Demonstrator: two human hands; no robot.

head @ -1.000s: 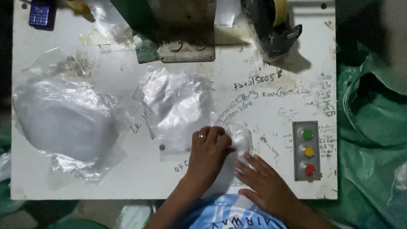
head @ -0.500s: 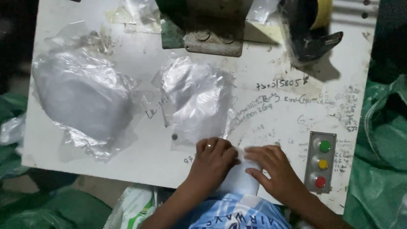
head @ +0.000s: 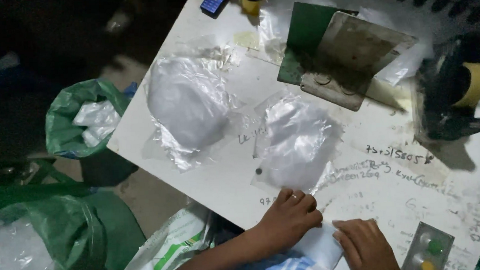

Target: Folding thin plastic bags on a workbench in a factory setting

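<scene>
since half a second ago the view has swung left and tilted, so the white scribbled-on counter (head: 214,168) now runs at a slant with its near-left edge in plain sight and dark floor beyond it; both hands have stayed at the near edge on the same packet.

largest beside the counter, green plastic sacks (head: 80,124) crowd the floor to the left, one gaping with clear bags inside, leaving little free floor along that edge. on the counter, a big heap of clear plastic bags (head: 188,102) lies near the left edge, and a smaller pile of clear bags (head: 296,138) sits just right of it, a bare strip of counter between them. behind these stands a folded green-and-grey metal plate (head: 343,51). a black tape dispenser with a yellowish roll (head: 459,95) sits at the right.

the left hand (head: 288,218), fingers curled, presses on a small flat white packet (head: 321,244); the right hand (head: 366,245) lies flat on its other end. a grey button box with green and yellow lights (head: 427,248) sits just right.
</scene>
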